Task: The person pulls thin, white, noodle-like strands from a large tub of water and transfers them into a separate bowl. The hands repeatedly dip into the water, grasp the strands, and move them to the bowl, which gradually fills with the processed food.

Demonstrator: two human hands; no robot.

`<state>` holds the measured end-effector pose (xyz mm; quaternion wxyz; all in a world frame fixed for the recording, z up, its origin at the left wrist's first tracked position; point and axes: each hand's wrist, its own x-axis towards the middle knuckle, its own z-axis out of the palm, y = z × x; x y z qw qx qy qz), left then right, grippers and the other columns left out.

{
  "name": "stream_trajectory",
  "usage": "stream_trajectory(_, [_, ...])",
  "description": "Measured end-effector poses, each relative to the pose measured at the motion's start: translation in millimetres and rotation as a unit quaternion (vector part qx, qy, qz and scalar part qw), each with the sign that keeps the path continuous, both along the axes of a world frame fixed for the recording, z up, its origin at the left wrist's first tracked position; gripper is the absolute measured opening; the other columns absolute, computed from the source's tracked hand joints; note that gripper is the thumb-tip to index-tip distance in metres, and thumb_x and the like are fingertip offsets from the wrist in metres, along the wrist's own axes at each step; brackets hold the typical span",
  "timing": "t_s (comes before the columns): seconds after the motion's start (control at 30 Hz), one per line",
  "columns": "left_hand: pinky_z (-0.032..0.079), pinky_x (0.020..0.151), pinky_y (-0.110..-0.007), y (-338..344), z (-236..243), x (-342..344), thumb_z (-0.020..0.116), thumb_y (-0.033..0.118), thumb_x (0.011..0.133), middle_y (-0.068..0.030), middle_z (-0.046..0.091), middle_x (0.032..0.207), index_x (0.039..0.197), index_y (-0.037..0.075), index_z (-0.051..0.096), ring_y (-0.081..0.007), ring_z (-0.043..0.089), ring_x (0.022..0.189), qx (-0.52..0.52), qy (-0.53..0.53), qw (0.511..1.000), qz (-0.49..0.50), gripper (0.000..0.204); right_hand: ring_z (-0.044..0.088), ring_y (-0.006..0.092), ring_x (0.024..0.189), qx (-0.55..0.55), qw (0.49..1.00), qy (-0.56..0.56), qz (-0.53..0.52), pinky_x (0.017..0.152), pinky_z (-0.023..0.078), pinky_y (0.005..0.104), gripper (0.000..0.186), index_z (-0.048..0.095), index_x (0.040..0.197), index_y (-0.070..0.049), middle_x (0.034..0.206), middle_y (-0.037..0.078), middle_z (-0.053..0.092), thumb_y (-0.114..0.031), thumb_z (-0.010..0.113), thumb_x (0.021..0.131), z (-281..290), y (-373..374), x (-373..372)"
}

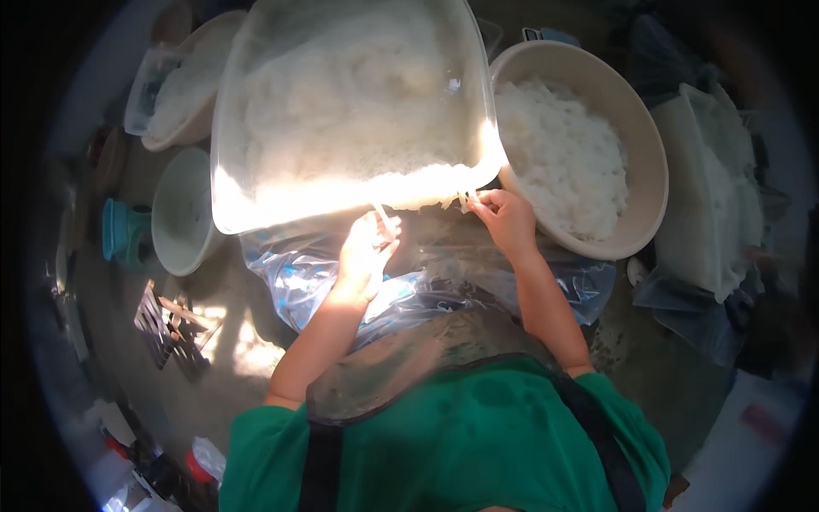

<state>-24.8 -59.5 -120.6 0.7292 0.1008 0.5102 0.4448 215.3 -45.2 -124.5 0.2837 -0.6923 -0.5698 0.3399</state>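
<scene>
A large translucent bin point(486, 51) stands before me, filled with a cloudy white mass. Loose white noodle-like strands point(422, 186) lie along its sunlit near edge. My left hand point(367, 249), palm turned up just below that edge, has its thumb and fingers closed on a pale strand point(381, 215). At the near right corner, my right hand point(508, 220) pinches a few thin white strands between thumb and fingertips. Bright glare washes out the front of the bin, so the strands' exact ends cannot be made out.
A beige tub point(653, 154) of white clumps stands at the right, with a white container point(695, 205) beyond it. On the left are a pale basin point(183, 213), a teal stool-like object point(119, 230) and a slatted crate-like piece point(152, 320). Clear plastic sheeting point(299, 273) drapes below the bin.
</scene>
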Motion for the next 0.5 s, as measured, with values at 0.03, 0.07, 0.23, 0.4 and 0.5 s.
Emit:
stream_trajectory(0.03, [0.041,0.086,-0.031,-2.9,1.8,2.2,0.044,0.025,0.095,-0.0054,0.054,0.096,0.111,0.006,0.049,-0.0164,0.052,0.093,0.054,0.046,0.995,-0.070,0.026,0.050,0.0058,0.057,0.014,1.000,0.025,-0.013,0.054,0.042,0.0219,0.015,0.065,0.089,0.001,0.074,0.004,0.067,-0.009,0.069,0.078,4.0,-2.6,1.5])
stream_trajectory(0.07, [0.041,0.085,-0.030,-4.1,0.1,5.6,0.044,0.023,0.095,-0.0051,0.054,0.094,0.109,0.006,0.050,-0.0156,0.051,0.091,0.108,0.091,0.985,-0.096,0.023,0.050,0.0055,0.057,0.026,0.998,0.050,-0.025,0.053,0.042,0.0214,0.013,0.064,0.087,0.000,0.074,0.004,0.067,-0.008,0.069,0.078,7.5,-6.7,2.4])
stream_trajectory(0.23, [0.041,0.078,-0.027,-3.4,0.6,28.1,0.044,0.017,0.093,-0.0050,0.054,0.090,0.094,0.002,0.051,-0.0141,0.050,0.083,0.283,0.264,0.896,-0.218,0.016,0.049,0.0046,0.056,0.087,0.991,0.089,-0.057,0.052,0.041,0.0201,0.013,0.060,0.076,-0.001,0.072,0.004,0.065,-0.007,0.071,0.076,11.5,-24.2,7.6])
stream_trajectory(0.4, [0.036,0.071,-0.022,-5.8,11.3,63.3,0.042,0.021,0.094,0.0005,0.047,0.087,0.096,0.008,0.052,-0.0073,0.040,0.076,0.287,0.317,0.857,-0.289,0.016,0.050,0.0043,0.056,0.037,0.975,0.204,-0.076,0.051,0.042,0.0203,0.012,0.062,0.080,-0.001,0.071,0.003,0.065,-0.009,0.069,0.078,32.5,-34.6,-0.9])
stream_trajectory(0.5, [0.039,0.066,-0.023,-1.1,36.1,82.6,0.040,0.023,0.096,-0.0010,0.049,0.083,0.094,0.010,0.051,-0.0094,0.045,0.073,0.117,0.071,0.965,-0.225,0.018,0.052,0.0043,0.056,0.081,0.988,0.068,0.113,0.052,0.042,0.0198,0.014,0.065,0.090,-0.002,0.070,0.001,0.064,-0.010,0.068,0.080,70.1,-40.2,-19.8])
